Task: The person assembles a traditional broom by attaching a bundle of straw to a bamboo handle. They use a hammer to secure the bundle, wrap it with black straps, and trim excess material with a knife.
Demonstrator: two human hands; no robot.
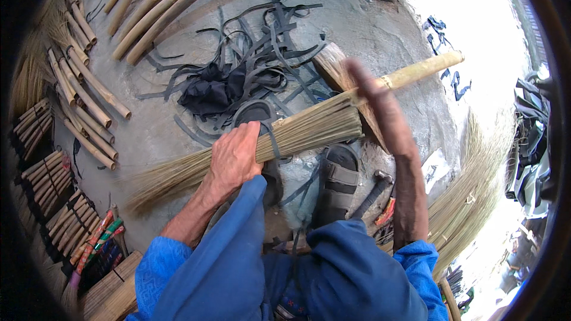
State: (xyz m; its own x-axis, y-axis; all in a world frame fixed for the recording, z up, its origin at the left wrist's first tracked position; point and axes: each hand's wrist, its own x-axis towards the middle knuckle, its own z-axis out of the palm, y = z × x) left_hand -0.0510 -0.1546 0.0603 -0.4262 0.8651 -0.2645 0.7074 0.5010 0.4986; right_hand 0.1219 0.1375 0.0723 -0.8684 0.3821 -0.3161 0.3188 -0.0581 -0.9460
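Observation:
A grass broom (309,128) lies slantwise across my feet. Its loose grass tips spread to the lower left, and a bamboo handle (425,70) sticks out of its cut end to the upper right. My left hand (235,153) is closed round the grass bundle near its middle, beside a dark strap (274,142) that circles it. My right hand (380,107), smeared by motion, is over the handle just past the cut grass end. Its fingers look stretched out; whether it touches the handle I cannot tell. Behind it lies a wooden block (334,65).
Tangled black rubber strips (256,53) and a black cloth (211,89) lie ahead. A hammer (373,193) rests beside my right sandal (339,181). Bamboo poles (172,9) and bundled sticks (74,220) occupy the left; loose broom grass (470,196) is at the right.

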